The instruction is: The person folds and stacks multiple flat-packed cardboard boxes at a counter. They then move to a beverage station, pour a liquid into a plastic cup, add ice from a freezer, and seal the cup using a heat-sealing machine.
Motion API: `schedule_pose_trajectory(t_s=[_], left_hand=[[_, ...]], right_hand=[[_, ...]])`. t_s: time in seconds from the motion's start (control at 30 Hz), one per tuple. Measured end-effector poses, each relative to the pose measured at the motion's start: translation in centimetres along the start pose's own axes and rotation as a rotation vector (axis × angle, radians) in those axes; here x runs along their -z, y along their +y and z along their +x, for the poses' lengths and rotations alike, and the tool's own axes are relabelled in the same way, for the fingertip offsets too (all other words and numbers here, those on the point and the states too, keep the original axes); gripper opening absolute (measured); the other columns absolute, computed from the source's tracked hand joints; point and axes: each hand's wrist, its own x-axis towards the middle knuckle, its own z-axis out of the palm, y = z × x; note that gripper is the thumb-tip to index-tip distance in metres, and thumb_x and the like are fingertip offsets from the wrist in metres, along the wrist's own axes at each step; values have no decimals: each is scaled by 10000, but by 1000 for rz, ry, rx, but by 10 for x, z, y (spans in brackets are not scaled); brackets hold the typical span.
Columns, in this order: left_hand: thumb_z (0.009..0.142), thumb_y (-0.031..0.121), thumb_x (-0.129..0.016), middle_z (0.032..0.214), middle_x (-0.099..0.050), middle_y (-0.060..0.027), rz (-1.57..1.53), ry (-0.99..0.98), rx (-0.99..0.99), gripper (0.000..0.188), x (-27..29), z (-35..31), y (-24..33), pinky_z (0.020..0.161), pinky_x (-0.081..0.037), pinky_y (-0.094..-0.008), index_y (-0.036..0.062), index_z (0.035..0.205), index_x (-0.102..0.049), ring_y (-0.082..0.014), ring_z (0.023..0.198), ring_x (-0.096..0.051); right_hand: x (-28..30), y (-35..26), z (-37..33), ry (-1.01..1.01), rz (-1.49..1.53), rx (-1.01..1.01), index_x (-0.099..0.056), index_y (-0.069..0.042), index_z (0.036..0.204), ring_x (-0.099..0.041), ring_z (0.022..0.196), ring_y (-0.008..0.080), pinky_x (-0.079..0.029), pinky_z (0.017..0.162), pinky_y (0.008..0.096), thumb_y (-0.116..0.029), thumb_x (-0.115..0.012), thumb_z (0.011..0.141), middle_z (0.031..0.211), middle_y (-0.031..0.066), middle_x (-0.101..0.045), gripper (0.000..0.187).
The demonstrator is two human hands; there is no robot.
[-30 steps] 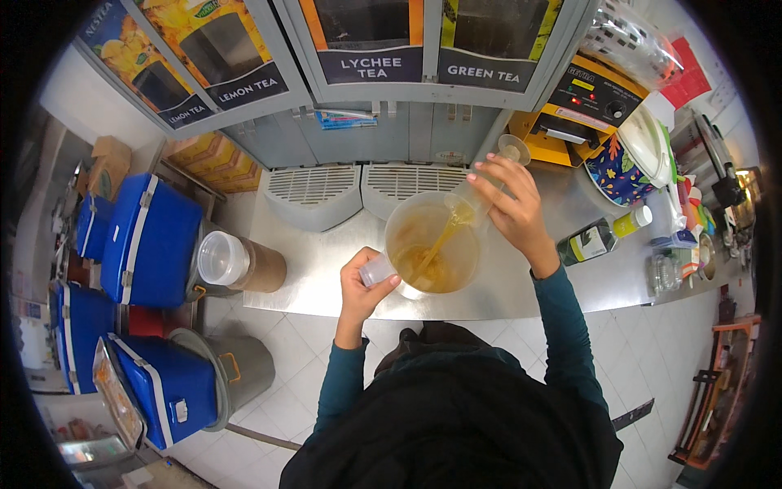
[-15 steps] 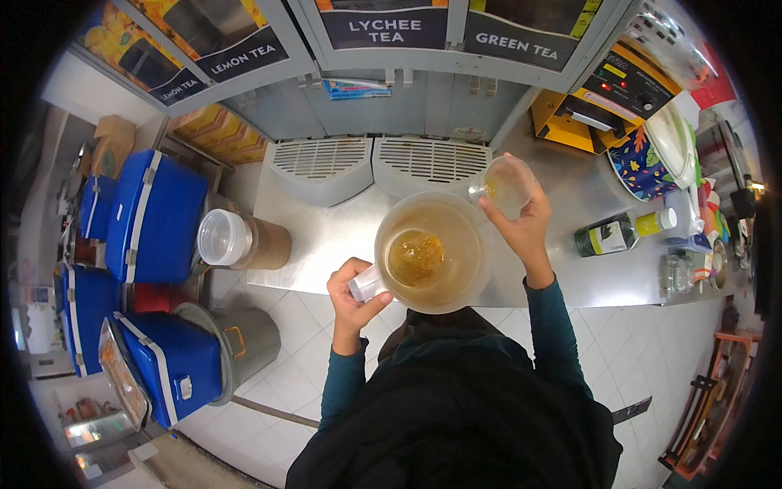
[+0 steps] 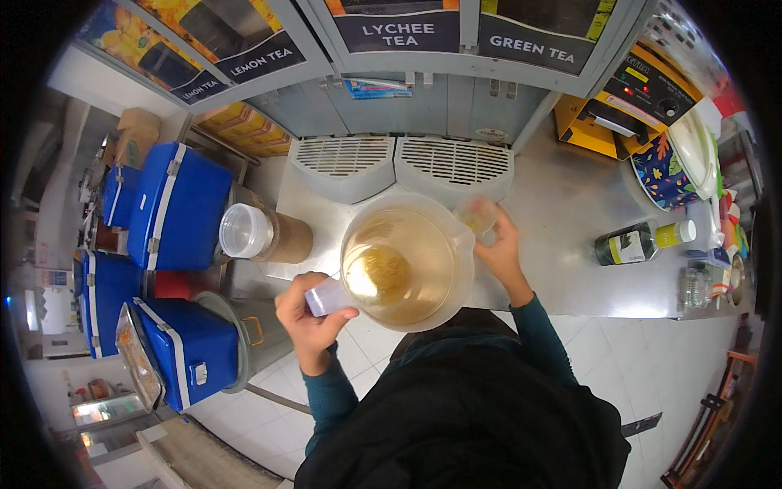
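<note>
My left hand point(image 3: 309, 314) is closed round the handle of a large translucent plastic pitcher point(image 3: 444, 269). Some yellowish liquid point(image 3: 387, 273) pools inside, towards the handle side. The pitcher is held over the front edge of the steel counter, and I look down into its mouth. My right hand point(image 3: 501, 248) grips a small clear plastic cup point(image 3: 477, 213) close beside the pitcher's spout. The cup is partly blurred, with a yellowish tint inside; how much it holds I cannot tell.
Behind stands a grey drink dispenser with slotted drip trays point(image 3: 456, 160). A lidded brown container point(image 3: 289, 239) is on the left, near blue cooler boxes point(image 3: 187, 208). To the right are a dark bottle point(image 3: 627, 248) and a yellow-black sealing machine point(image 3: 623, 106).
The pitcher has shifted left and tipped towards its handle, its liquid gathering on that side. My right hand has moved left and lower with the cup, which now sits by the spout.
</note>
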Motion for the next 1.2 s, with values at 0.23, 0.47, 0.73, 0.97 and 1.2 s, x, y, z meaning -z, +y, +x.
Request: schedule_pose_trajectory(t_s=[0.23,0.47,0.73,0.97,1.2], left_hand=[[571,372,-761,552,-534,-108,474,-354,15,474,16,33,49,450,-400,-248,2,786,-557,-193,460,-537],[624,333,-732,566,-542,-139,607,-591,133,427,13,51,65,466,-423,-271,-1,825,-557,-243,474,-565],[628,333,-723,590,-559,-134,685,-737,141,409,3,63,72,473,-430,-314,16,832,-564,-298,486,-553],[622,336,-719,593,-561,-146,775,-820,98,405,-11,71,77,494,-449,-326,20,826,-567,-295,518,-574],[602,285,-745,661,-590,-164,816,-880,74,402,-18,79,78,514,-481,-303,-7,808,-563,-285,570,-614]], right_hand=[[-25,-16,-17,-234,7,23,-519,-21,1085,-539,945,239,-414,821,306,9,-665,592,1024,115,-552,515],[-42,-15,-33,-377,111,-54,-520,-30,1094,-529,958,252,-412,831,315,-13,-648,615,1033,119,-548,496],[-47,-13,-38,-423,111,-21,-520,-42,1100,-527,947,226,-416,822,300,19,-658,578,1033,103,-545,544],[-52,-8,-41,-455,121,-33,-515,-32,1104,-531,947,242,-420,826,305,21,-654,577,1032,114,-542,548],[-52,-7,-39,-466,122,-54,-504,-23,1118,-537,935,245,-425,825,302,18,-655,576,1027,122,-538,564]])
